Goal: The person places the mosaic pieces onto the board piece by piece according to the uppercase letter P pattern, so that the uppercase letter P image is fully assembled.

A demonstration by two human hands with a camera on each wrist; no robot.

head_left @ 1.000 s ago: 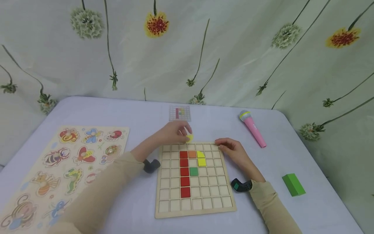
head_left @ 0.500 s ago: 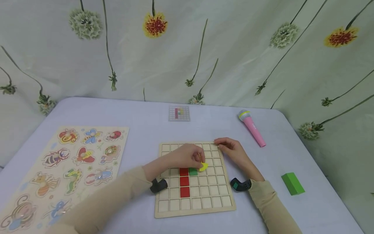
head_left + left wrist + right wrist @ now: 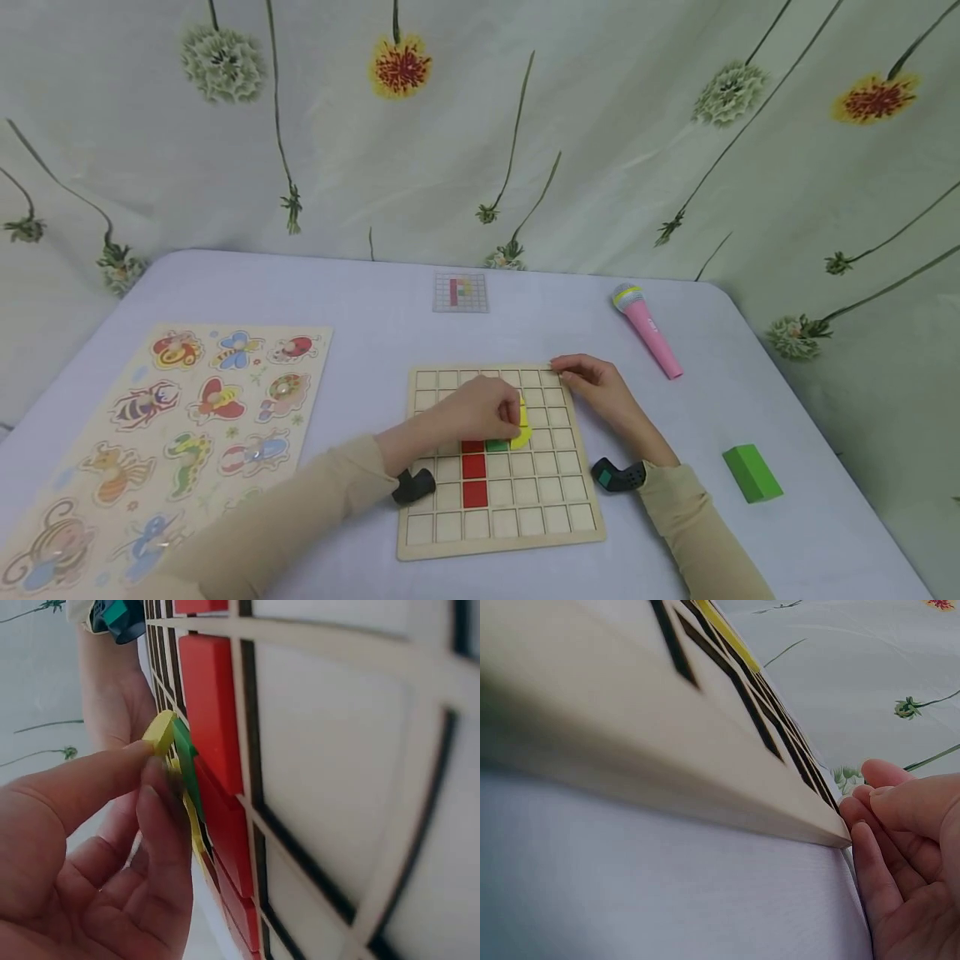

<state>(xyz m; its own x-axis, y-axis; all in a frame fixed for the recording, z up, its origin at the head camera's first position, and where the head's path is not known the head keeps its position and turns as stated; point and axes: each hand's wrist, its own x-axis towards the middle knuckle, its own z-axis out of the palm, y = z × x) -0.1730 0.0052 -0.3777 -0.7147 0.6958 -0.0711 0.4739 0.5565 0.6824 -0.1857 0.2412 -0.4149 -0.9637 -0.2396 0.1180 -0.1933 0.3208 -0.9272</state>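
Note:
My left hand [image 3: 480, 408] is over the wooden grid board [image 3: 502, 548], pinching a yellow rounded-edge tile [image 3: 160, 733] between thumb and index finger. The tile sits at the cell right of a green square tile [image 3: 497, 446]; in the left wrist view it looks tilted against the green one. Red square tiles [image 3: 474, 467] form a column left of them, its upper part hidden by the hand. Other yellow tiles [image 3: 523, 408] show beyond the fingers. My right hand [image 3: 600, 390] rests at the board's far right corner, fingers touching its edge [image 3: 840, 838].
A small pattern card [image 3: 461, 292] lies behind the board. Left of it is a large insect puzzle board [image 3: 247, 375]. On the right are a pink toy microphone [image 3: 651, 335] and a green block [image 3: 752, 473]. A flowered cloth hangs behind the table.
My left hand has carried the yellow tile from beyond the board's far edge down to the cell beside the green tile. The right hand has stayed at the corner.

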